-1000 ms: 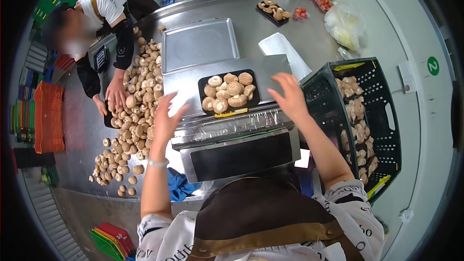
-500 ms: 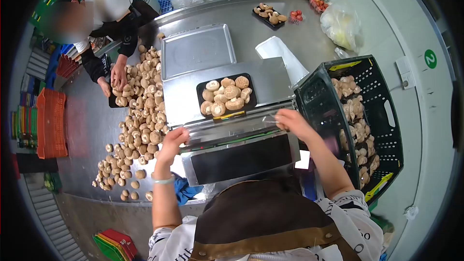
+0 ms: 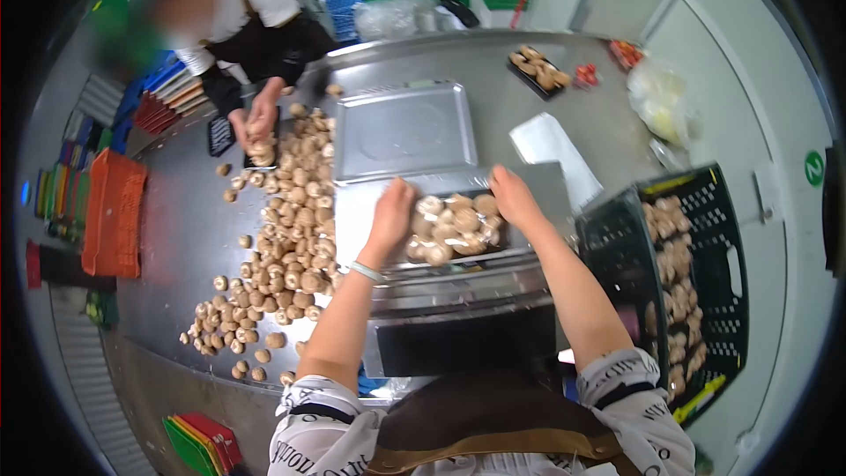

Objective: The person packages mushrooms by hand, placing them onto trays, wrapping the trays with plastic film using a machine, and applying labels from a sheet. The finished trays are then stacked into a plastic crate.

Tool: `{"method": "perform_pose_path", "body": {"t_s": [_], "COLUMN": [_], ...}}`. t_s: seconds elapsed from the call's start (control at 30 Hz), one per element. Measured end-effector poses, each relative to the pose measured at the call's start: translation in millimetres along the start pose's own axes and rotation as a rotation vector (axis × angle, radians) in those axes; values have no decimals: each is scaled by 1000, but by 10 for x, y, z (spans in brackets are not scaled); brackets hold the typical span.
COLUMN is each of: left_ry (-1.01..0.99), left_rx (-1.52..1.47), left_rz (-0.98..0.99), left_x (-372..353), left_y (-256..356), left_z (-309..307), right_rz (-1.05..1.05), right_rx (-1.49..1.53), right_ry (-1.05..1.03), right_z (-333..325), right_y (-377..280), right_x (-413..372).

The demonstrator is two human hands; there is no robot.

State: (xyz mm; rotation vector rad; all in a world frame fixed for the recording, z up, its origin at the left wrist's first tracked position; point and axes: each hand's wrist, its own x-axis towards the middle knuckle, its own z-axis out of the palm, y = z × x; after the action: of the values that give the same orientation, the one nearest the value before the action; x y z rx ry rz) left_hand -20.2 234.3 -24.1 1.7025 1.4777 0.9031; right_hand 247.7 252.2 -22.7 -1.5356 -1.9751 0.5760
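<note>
A black tray of brown mushrooms (image 3: 454,229) sits on the steel wrapping machine (image 3: 539,203) in front of me. Clear plastic film (image 3: 454,183) is stretched over the mushrooms, with glare on its surface. At the tray's left far corner, my left hand (image 3: 392,216) is closed on the film's edge. My right hand (image 3: 515,198) grips the other side of the film by the right far corner, fingers pinched. Both arms reach forward across the machine's dark front panel (image 3: 467,339).
Loose mushrooms (image 3: 295,238) are heaped left of the machine. A co-worker's hands (image 3: 256,119) hold mushrooms over a black tray at the far left. An empty metal tray (image 3: 405,132) lies beyond the machine. On the right stands a dark crate (image 3: 608,238) holding packed mushrooms.
Both my hands have moved away from me, drawing film from the near side over the tray of mushrooms. The view has shifted. The co-worker's hands now hold mushrooms above the tray.
</note>
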Motion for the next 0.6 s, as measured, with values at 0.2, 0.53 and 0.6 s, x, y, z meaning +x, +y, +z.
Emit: {"method": "perform_pose_path", "body": {"t_s": [0.2,0.53,0.6], "left_ry": [-208,-80,-76], "left_rx": [-265,-49,-144], "left_rz": [-199,-183,-281], "left_x": [-97,-383,-484], "left_y": [260,317,444], "left_z": [-222,-235,-264], "right_rz": [211,243,378], "right_rx": [297,372,523], "right_ry": [-283,-69,-105], "right_z": [-214,-356,-466], "right_y": [-115,-331,-480], "right_x": [-59,-510,-580]}}
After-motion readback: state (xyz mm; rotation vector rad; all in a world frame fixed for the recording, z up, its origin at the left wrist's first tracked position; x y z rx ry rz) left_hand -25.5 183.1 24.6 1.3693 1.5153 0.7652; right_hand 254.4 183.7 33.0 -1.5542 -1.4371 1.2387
